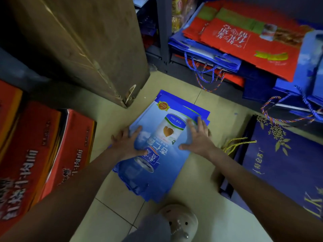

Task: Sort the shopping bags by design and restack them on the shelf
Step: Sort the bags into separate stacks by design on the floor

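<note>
Can't count the blue bags (pixel 166 166) piled on the floor (pixel 201 189), just edges peeking out under the top one, and can't read its upside-down print through the blur, though can make out a white can with a gold heart on sky blue. Pressed down at either side by left hand (pixel 125 142) and right hand (pixel 199 137), fingers straight and spread, gripping nothing. Got a navy bag (pixel 288 163) right of the pile, cut off by the frame, a dim shelf (pixel 164 32) beyond it stuffed with red bags (pixel 253 46), and red boxes (pixel 43 145) left of it.
</note>
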The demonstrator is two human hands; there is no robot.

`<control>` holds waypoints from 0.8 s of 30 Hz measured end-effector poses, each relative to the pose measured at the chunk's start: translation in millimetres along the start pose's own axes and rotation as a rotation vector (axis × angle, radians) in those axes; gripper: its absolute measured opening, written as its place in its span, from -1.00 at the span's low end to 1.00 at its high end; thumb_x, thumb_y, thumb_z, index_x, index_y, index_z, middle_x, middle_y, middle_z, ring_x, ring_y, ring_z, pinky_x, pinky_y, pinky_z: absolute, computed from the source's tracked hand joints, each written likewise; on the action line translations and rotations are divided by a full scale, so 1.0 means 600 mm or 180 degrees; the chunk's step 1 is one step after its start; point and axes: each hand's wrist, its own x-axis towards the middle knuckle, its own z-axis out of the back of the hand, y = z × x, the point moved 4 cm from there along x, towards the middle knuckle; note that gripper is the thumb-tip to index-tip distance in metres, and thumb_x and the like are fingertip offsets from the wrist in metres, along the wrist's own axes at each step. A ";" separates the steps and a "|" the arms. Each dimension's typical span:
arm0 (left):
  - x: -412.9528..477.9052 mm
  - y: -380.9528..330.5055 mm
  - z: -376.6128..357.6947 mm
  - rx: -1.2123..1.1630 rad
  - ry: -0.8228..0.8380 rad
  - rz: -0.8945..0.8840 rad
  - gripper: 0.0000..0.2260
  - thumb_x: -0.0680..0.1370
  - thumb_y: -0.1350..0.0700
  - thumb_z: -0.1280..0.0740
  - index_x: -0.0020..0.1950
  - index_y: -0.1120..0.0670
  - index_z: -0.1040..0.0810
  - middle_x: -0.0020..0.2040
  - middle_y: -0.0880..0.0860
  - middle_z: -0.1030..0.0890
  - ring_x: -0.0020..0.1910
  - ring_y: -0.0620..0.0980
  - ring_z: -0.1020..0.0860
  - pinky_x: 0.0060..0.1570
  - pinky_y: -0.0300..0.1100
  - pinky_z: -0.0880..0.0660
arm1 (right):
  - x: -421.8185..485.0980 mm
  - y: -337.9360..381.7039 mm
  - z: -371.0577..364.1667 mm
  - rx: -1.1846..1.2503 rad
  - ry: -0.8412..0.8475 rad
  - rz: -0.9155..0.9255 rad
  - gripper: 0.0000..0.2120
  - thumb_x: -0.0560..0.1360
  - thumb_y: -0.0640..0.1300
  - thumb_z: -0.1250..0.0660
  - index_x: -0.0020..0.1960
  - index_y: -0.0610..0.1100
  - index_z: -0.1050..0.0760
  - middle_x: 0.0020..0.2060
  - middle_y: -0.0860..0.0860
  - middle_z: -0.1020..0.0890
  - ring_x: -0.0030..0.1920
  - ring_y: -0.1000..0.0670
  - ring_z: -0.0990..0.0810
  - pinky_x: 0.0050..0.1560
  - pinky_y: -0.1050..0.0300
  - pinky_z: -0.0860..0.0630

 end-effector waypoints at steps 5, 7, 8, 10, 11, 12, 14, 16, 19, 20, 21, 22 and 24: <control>0.012 0.000 -0.004 0.0085 -0.0016 0.0009 0.00 0.34 -0.35 -0.37 0.48 -0.26 0.32 0.53 0.19 0.18 0.49 0.27 0.04 0.40 0.14 -0.06 | -0.044 0.007 -0.074 -0.1257 0.0524 0.1174 0.12 0.29 0.32 -0.40 0.52 0.11 0.31 0.44 -0.02 0.43 0.45 -0.09 0.44 0.44 -0.21 0.34; 0.014 0.001 -0.003 0.0032 -0.0025 0.0062 0.03 0.32 -0.35 -0.40 0.48 -0.27 0.31 0.54 0.17 0.16 0.48 0.28 0.04 0.39 0.14 -0.07 | -0.052 0.005 -0.091 -0.1377 0.0401 0.1226 0.02 0.37 0.26 -0.36 0.53 0.09 0.28 0.48 -0.03 0.37 0.44 -0.07 0.44 0.43 -0.26 0.33; 0.015 0.000 -0.002 -0.0003 -0.0035 0.0087 0.03 0.31 -0.34 -0.41 0.48 -0.27 0.30 0.54 0.17 0.15 0.48 0.28 0.03 0.38 0.13 -0.08 | -0.051 0.006 -0.093 -0.1362 0.0334 0.1184 -0.03 0.41 0.22 -0.34 0.53 0.09 0.27 0.50 -0.04 0.32 0.44 -0.07 0.44 0.42 -0.27 0.33; 0.015 0.000 0.002 -0.0133 -0.0118 0.0127 0.04 0.31 -0.30 -0.45 0.50 -0.26 0.26 0.53 0.14 0.09 0.47 0.26 0.00 0.37 0.11 -0.11 | -0.046 0.012 -0.089 -0.1315 0.0285 0.1143 -0.08 0.45 0.17 -0.32 0.53 0.10 0.26 0.51 -0.04 0.29 0.43 -0.05 0.44 0.39 -0.28 0.35; 0.016 0.000 0.003 -0.0250 -0.0170 0.0134 0.03 0.32 -0.27 -0.46 0.51 -0.25 0.23 0.53 0.13 0.05 0.47 0.24 -0.02 0.36 0.10 -0.13 | -0.043 0.015 -0.086 -0.1286 0.0313 0.1146 -0.09 0.45 0.16 -0.32 0.53 0.10 0.27 0.51 -0.04 0.31 0.42 -0.04 0.45 0.38 -0.29 0.35; 0.016 0.000 0.006 -0.0377 -0.0225 0.0125 0.01 0.33 -0.24 -0.47 0.52 -0.23 0.20 0.53 0.11 0.02 0.46 0.22 -0.04 0.35 0.09 -0.14 | -0.040 0.016 -0.082 -0.1253 0.0351 0.1142 -0.08 0.45 0.14 -0.33 0.52 0.11 0.27 0.49 -0.02 0.34 0.41 -0.04 0.46 0.38 -0.30 0.34; 0.017 -0.003 0.011 -0.0572 -0.0364 0.0104 -0.04 0.36 -0.18 -0.48 0.54 -0.18 0.11 0.51 0.10 -0.05 0.44 0.20 -0.08 0.33 0.06 -0.18 | -0.037 0.018 -0.072 -0.1241 0.0395 0.1147 -0.06 0.43 0.11 -0.37 0.52 0.13 0.26 0.43 0.03 0.42 0.42 -0.04 0.46 0.39 -0.34 0.30; 0.017 -0.010 0.022 -0.0796 -0.0616 0.0141 -0.09 0.37 -0.11 -0.50 0.55 -0.12 0.01 0.47 0.16 -0.14 0.40 0.21 -0.14 0.31 0.02 -0.19 | -0.035 0.014 -0.065 -0.1330 0.0426 0.1138 -0.06 0.43 0.08 -0.37 0.52 0.15 0.25 0.42 0.05 0.42 0.47 -0.08 0.42 0.40 -0.36 0.23; 0.018 -0.020 0.039 -0.1396 -0.0957 0.0179 -0.12 0.36 0.01 -0.53 0.54 -0.08 -0.08 0.40 0.21 -0.22 0.39 0.19 -0.19 0.33 -0.06 -0.17 | -0.036 -0.002 -0.055 -0.1273 0.0332 0.1127 -0.12 0.50 0.05 -0.30 0.51 0.13 0.31 0.49 -0.01 0.35 0.46 -0.09 0.43 0.44 -0.33 0.10; 0.018 -0.022 0.044 -0.1590 -0.1030 0.0149 -0.13 0.37 0.05 -0.54 0.54 -0.07 -0.09 0.38 0.22 -0.24 0.39 0.18 -0.21 0.34 -0.09 -0.17 | -0.036 -0.008 -0.054 -0.1182 0.0234 0.1198 -0.12 0.50 0.02 -0.31 0.51 0.12 0.32 0.50 -0.02 0.31 0.45 -0.09 0.42 0.44 -0.32 0.05; 0.017 -0.022 0.047 -0.1762 -0.1097 0.0091 -0.14 0.37 0.09 -0.53 0.54 -0.07 -0.11 0.36 0.21 -0.26 0.39 0.16 -0.22 0.34 -0.11 -0.18 | -0.036 -0.011 -0.050 -0.1046 0.0012 0.1337 -0.09 0.47 0.00 -0.36 0.53 0.12 0.26 0.52 -0.06 0.20 0.45 -0.12 0.34 0.42 -0.33 -0.03; 0.015 -0.024 0.050 -0.1907 -0.1164 0.0016 -0.16 0.38 0.13 -0.53 0.53 -0.06 -0.13 0.34 0.21 -0.28 0.38 0.14 -0.24 0.32 -0.14 -0.19 | -0.038 -0.015 -0.044 -0.0892 -0.0235 0.1497 -0.06 0.40 -0.02 -0.44 0.53 0.09 0.14 0.53 -0.11 0.03 0.46 -0.17 0.20 0.36 -0.35 -0.14; 0.012 -0.025 0.052 -0.2177 -0.1251 -0.0072 -0.22 0.41 0.17 -0.50 0.52 -0.05 -0.17 0.30 0.20 -0.29 0.37 0.12 -0.25 0.29 -0.21 -0.20 | -0.038 -0.028 -0.041 -0.0729 -0.0535 0.1730 -0.10 0.31 -0.05 -0.52 0.50 -0.01 -0.09 0.47 -0.18 -0.23 0.45 -0.23 -0.07 0.27 -0.31 -0.25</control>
